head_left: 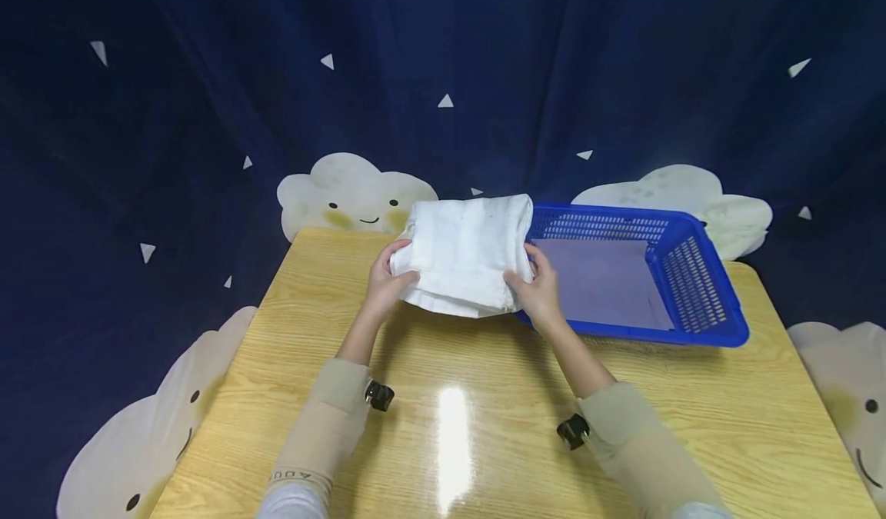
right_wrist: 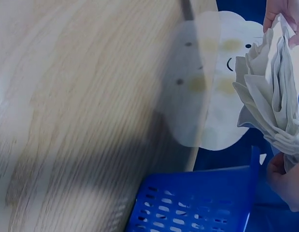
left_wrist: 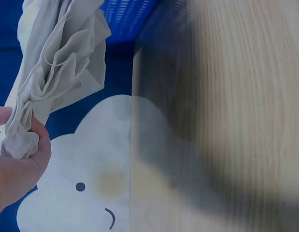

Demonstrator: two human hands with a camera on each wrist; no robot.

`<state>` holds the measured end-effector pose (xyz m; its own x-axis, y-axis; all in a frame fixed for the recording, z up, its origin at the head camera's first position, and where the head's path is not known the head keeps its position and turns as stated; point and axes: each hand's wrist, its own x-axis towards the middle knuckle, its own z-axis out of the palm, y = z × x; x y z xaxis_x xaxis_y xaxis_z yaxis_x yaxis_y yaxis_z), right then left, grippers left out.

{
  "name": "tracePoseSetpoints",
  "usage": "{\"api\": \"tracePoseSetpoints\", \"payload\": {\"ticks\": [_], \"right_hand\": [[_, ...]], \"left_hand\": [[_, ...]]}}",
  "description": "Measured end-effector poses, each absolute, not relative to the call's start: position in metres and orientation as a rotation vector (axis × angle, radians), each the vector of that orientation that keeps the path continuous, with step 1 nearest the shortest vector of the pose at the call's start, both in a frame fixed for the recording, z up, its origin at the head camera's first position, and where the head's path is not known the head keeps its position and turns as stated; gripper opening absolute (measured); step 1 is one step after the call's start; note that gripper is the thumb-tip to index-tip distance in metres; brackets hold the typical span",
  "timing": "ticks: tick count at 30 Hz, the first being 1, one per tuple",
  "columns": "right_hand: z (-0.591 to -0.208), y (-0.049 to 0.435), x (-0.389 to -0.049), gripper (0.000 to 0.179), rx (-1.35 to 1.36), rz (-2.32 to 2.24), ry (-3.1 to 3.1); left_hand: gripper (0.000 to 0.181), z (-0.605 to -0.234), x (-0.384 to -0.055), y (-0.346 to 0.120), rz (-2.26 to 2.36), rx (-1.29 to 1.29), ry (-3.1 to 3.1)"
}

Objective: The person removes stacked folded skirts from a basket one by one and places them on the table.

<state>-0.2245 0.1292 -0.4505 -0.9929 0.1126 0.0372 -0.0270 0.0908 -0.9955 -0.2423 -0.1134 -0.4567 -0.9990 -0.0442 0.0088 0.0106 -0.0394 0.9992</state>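
A white cloth folded into a thick, layered bundle (head_left: pixel 464 246) is held up over the table, between both hands. My left hand (head_left: pixel 388 279) grips its left edge, thumb on top and fingers beneath. The right hand (head_left: pixel 540 288) pinches the opposite edge the same way, close by the basket's left end. From the left wrist view, the cloth's (left_wrist: pixel 67 63) loose folds hang in several layers, with the left hand (left_wrist: pixel 23 164) curled round one end. In the right wrist view the right hand (right_wrist: pixel 288 183) holds the lower end of the cloth (right_wrist: pixel 270 92).
A blue plastic basket (head_left: pixel 713 288) with perforated walls stands on the right of the wooden table (head_left: pixel 311 304), a pale sheet (head_left: pixel 602 281) lying on its floor. Behind the table hangs a dark blue curtain (head_left: pixel 415 58) with white clouds and triangles.
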Motion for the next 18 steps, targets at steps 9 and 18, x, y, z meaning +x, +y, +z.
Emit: {"api": "tracePoseSetpoints", "payload": {"ticks": [9,18], "right_hand": [[-0.462,0.114,-0.23,0.058,-0.058,2.067,-2.21],[-0.47,0.1,-0.232,0.056,-0.045,1.985,-2.26]], "left_hand": [[0.061,-0.465,-0.244,-0.125,-2.222,0.064,-2.162],[0.061,-0.471,-0.243,-0.139,-2.217,0.131,-2.201]]}}
